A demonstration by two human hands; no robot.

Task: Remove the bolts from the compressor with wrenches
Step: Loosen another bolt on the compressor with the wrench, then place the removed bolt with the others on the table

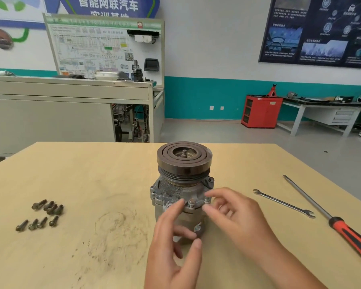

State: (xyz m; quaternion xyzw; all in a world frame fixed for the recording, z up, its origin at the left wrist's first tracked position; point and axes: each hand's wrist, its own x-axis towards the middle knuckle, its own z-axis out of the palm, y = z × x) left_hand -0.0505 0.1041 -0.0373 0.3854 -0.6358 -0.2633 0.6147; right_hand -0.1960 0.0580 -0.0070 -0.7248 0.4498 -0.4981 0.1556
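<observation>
The compressor (181,184) stands upright in the middle of the wooden table (92,174), its dark grooved pulley on top. A bolt (191,202) sticks up from the near flange. My left hand (173,243) is at the near side of the housing, its index fingertip just left of that bolt, fingers loosely spread and holding nothing. My right hand (236,217) hovers to the right of the bolt with relaxed, slightly bent fingers, also holding nothing. A double-ended open wrench (283,203) lies flat to the right. Several removed bolts (43,214) lie in a loose group at the left.
A long screwdriver (329,220) with a red and black handle lies at the right edge, beyond the wrench. Dirt smears mark the tabletop left of the compressor. Behind the table are a grey training bench, a red cabinet and a work table.
</observation>
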